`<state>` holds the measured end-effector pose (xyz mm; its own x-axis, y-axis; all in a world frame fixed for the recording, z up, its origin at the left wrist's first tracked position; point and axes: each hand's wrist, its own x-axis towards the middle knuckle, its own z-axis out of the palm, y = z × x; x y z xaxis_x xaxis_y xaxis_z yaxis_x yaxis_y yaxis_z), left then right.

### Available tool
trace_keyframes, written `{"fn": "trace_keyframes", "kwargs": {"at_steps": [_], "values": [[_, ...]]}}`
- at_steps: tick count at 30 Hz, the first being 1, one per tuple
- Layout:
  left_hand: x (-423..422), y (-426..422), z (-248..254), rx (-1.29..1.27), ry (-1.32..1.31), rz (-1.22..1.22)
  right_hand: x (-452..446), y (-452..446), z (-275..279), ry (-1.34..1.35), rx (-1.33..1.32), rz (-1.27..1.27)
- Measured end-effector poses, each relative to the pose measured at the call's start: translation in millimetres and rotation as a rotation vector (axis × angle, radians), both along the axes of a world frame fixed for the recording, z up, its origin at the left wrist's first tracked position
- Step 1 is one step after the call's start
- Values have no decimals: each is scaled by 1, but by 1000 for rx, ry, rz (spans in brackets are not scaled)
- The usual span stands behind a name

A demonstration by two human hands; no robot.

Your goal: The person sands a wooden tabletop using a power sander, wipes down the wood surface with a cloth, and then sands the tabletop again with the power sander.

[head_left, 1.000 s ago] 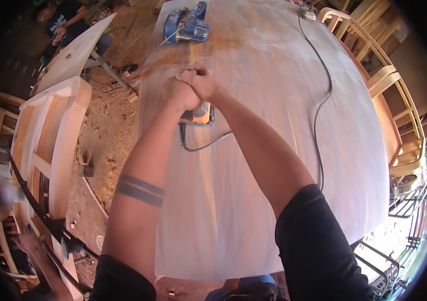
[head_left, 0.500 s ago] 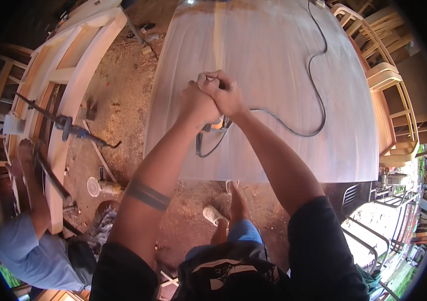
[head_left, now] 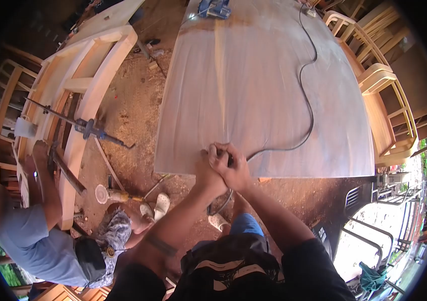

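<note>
My left hand (head_left: 207, 170) and my right hand (head_left: 235, 168) are clasped one over the other near the front edge of a wide wooden panel (head_left: 263, 90). Both are closed on a corded power tool, whose body is almost wholly hidden beneath them. Its black cord (head_left: 310, 100) snakes across the panel to the far right, and a loop hangs below my wrists. Pale streaks run lengthwise over the brown wood, with a yellowish strip left of the middle.
A blue power tool (head_left: 214, 9) rests at the panel's far end. On the left, a person (head_left: 38, 236) sits by a wooden frame (head_left: 80, 125) bearing a bar clamp (head_left: 87, 128) and a hammer (head_left: 68, 170). Wooden chair frames (head_left: 381, 100) stand along the right. Shavings cover the floor.
My hands have come back toward my body, from mid-panel to its front edge, drawing the cord along. The blue tool at the far end has come into view.
</note>
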<state>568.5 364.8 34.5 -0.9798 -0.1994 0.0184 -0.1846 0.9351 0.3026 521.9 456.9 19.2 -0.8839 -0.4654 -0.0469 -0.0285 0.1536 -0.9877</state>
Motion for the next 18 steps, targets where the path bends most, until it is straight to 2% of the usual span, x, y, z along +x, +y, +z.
{"fn": "trace_keyframes", "kwargs": {"at_steps": [5,6,10,14,17,18], "values": [[-53,-7,12,27,-74,-27,-54,-9,5,-26,-42,-29],[-73,-13,-2,31,50,-14,-73,-15,4,-27,-46,-31],[-158,-42,0,61,-58,-22,-160,-44,-12,-10,-60,-20],[-248,-77,-12,42,103,-27,-248,-78,-6,-43,-49,-16],[-312,-98,-6,39,16,55,-315,-106,-16,-58,-81,-21],[-330,-108,-4,42,13,4,-336,-116,-20,-53,-96,-18]]}}
